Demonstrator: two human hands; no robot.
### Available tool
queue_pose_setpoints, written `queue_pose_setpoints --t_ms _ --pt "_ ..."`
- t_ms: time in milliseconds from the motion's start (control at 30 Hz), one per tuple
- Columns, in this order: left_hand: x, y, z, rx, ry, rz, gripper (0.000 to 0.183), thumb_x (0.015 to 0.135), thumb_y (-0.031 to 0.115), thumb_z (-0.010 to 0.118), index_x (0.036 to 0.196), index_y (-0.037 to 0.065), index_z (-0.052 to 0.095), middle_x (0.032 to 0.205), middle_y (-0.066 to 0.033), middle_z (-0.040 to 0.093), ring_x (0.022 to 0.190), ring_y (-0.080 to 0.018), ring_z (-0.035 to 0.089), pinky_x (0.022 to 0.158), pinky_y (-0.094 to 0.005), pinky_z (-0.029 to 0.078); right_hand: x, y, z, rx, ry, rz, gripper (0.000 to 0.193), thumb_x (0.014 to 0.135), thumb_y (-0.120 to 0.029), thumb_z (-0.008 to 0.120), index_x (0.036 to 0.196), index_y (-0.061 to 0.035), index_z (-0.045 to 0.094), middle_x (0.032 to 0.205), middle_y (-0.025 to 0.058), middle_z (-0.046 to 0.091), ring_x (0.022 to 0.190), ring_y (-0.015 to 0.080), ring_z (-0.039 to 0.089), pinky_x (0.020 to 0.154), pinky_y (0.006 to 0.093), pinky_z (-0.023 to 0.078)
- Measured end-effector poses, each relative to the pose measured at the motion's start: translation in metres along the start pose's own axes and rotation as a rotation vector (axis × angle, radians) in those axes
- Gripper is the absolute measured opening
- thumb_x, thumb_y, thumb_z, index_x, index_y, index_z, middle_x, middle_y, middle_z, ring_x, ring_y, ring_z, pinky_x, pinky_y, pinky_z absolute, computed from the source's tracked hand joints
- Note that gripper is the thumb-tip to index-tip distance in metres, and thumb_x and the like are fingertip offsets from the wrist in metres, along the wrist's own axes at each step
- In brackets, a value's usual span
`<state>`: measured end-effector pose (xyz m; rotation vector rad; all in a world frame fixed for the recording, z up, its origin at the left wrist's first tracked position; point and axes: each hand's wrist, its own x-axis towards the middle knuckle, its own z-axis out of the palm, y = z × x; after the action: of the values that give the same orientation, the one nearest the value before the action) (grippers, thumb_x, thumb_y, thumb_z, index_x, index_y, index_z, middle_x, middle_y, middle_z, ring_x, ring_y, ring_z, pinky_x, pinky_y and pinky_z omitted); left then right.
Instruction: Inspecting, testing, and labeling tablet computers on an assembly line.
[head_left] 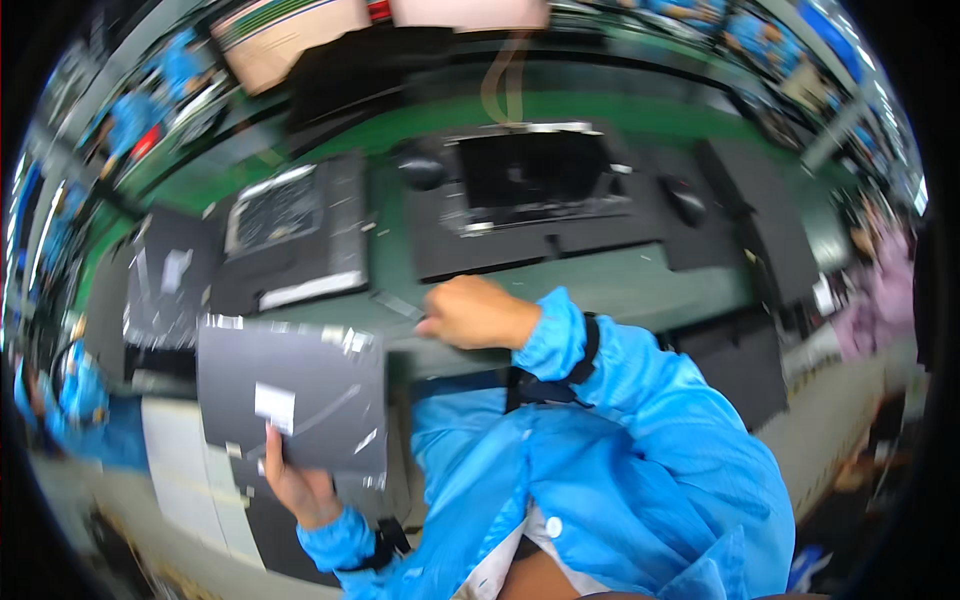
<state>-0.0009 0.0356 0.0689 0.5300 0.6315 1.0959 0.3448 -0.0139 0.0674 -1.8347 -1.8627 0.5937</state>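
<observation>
Left hand gripping the lower edge of a flat dark grey panel, index finger up over its face by the white label. Panel sits left of centre in the frame, tilted toward the camera, clear film around it with loose shiny edges top and right

Right hand mid-frame, fingers curled in, pinching a narrow grey strip that points up-left; too blurred to say what it is

Just above the hands, green worktop. Left of centre: black pad carrying a dark piece in a clear wrap, white strip along the pad's lower edge

Upper centre: larger black mat carrying a black screen panel with clear film under its lower edge, round dark object at the mat's upper left corner

Right of it: black mouse, then long black block

Far left: another dark panel in clear film, pale label on it

Top edge: two lit monitors
</observation>
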Motion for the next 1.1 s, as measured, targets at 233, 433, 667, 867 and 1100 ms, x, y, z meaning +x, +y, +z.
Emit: queue_pose_setpoints --t_ms 233,433,667,867,1100 --pt "0.005 -0.06 0.03 0.229 -0.017 -0.067 0.043 0.098 0.008 0.06 0.14 -0.001 0.052 0.131 -0.0149 0.063 0.117 -0.0266 0.064 0.102 -0.0416 0.051 -0.062 -0.05 -0.008 0.938 0.344 -0.039 0.016 0.094 -0.014 0.068 0.102 -0.0008 0.071 0.09 0.0115 0.073 0.077 0.0153 0.07 0.069 0.0292 0.055" --pt "0.005 -0.066 0.072 0.221 -0.049 0.036 0.037 0.097 0.003 0.064 0.133 0.0 0.054 0.123 -0.0106 0.064 0.113 -0.0223 0.065 0.097 -0.0387 0.053 -0.062 -0.063 0.029 0.448 0.438 -0.315 0.016 0.084 -0.012 0.072 0.096 -0.0024 0.071 0.084 0.0137 0.072 0.073 0.0298 0.07 0.067 0.0377 0.056" --pt "-0.001 -0.075 0.073 0.199 -0.096 0.04 0.032 0.1 0.007 0.062 0.132 0.003 0.056 0.121 -0.0082 0.065 0.111 -0.0196 0.065 0.096 -0.0353 0.053 -0.04 -0.07 0.035 0.465 0.502 -0.388 0.014 0.082 -0.012 0.071 0.094 -0.0031 0.071 0.081 0.0142 0.071 0.066 0.0298 0.068 0.063 0.037 0.054" --pt "-0.004 -0.08 0.069 0.191 -0.098 0.044 0.029 0.103 0.009 0.06 0.131 0.003 0.056 0.122 -0.0076 0.065 0.112 -0.018 0.064 0.095 -0.0346 0.052 -0.037 -0.072 0.043 0.471 0.511 -0.377 0.011 0.08 -0.01 0.072 0.089 -0.0035 0.071 0.079 0.0142 0.07 0.065 0.0287 0.067 0.061 0.0368 0.053" --pt "-0.008 -0.073 0.064 0.17 -0.049 0.071 0.028 0.101 0.009 0.064 0.128 0.002 0.06 0.121 -0.0067 0.066 0.111 -0.0156 0.063 0.096 -0.0318 0.05 -0.035 -0.075 0.045 0.611 0.326 -0.329 0.011 0.089 -0.012 0.07 0.095 -0.0023 0.071 0.079 0.0106 0.07 0.068 0.0211 0.066 0.063 0.0338 0.052"
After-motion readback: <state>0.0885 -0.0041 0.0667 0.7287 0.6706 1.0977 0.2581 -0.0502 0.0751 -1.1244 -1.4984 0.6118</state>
